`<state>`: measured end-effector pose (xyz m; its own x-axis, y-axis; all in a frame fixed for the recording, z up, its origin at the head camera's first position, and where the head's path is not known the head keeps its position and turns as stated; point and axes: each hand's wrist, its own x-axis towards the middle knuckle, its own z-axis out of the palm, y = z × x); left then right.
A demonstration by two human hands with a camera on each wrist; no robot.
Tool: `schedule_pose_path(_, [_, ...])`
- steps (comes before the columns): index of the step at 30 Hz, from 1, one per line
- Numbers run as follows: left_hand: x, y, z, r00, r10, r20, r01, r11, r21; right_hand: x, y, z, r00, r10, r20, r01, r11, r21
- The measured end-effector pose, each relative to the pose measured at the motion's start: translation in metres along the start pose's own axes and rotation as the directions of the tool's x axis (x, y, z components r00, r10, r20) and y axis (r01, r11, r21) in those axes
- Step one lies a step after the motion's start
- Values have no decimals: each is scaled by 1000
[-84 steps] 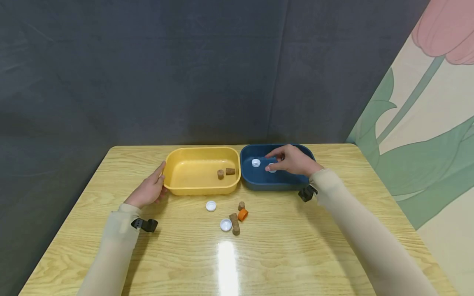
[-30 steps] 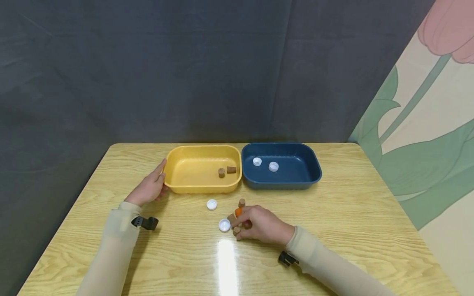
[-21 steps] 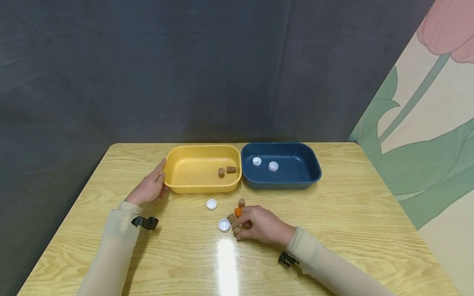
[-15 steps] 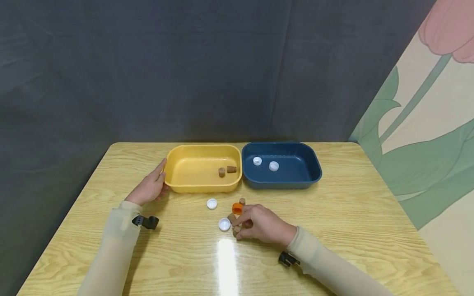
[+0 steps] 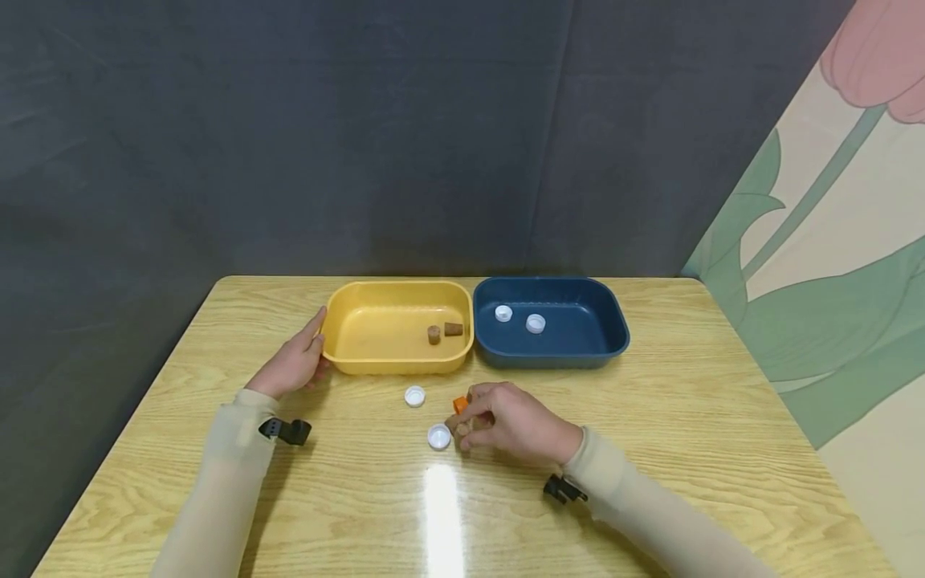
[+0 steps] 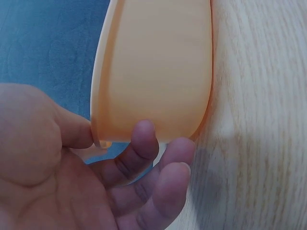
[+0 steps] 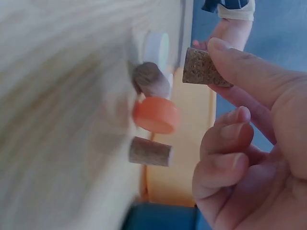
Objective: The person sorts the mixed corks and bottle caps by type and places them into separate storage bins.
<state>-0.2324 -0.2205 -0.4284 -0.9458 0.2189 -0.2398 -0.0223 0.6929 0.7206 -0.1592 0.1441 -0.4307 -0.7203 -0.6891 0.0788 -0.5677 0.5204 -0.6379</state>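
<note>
My right hand [image 5: 520, 421] pinches a cork [image 7: 197, 66] between thumb and finger, held above the table in the right wrist view. Close by lie an orange bottle cap [image 7: 157, 115] and two other corks, one cork [image 7: 150, 152] beside the cap and another cork [image 7: 151, 79] on its far side. A white cap [image 5: 438, 437] sits just left of the fingers. At the left end of the yellow tray [image 5: 376, 333], my left hand [image 5: 289, 365] holds the rim, its thumb on the edge and fingertips [image 6: 145, 132] at the outer wall.
Two corks [image 5: 433, 335] lie inside the yellow tray. The blue tray [image 5: 578, 329] stands against its right side with two white caps [image 5: 535, 323] in it. Another white cap [image 5: 415, 396] lies before the yellow tray. A dark cloth [image 5: 390, 136] hangs behind the table.
My right hand came from the blue tray to the corks, leaving a white cap inside that tray. It now lifts a cork, and the orange cap has shifted slightly. My left hand stays put.
</note>
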Motion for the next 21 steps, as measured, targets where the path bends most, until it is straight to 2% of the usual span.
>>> schedule_pose_path(7, [0,2,-1,1000,2,5,-2,1000,5,12,-1,-16,998,-45,-53,43,998,-35])
schedule_pose_path(14, [0,4,-1,1000,-3,5,3,1000,6,29,-3,-37,996,-7,-86,4,999,-33])
schedule_pose_path(21, [0,3,0,1000,-1,5,1,1000,2,51,1,-53,993,-5,-122,-2,999,-53])
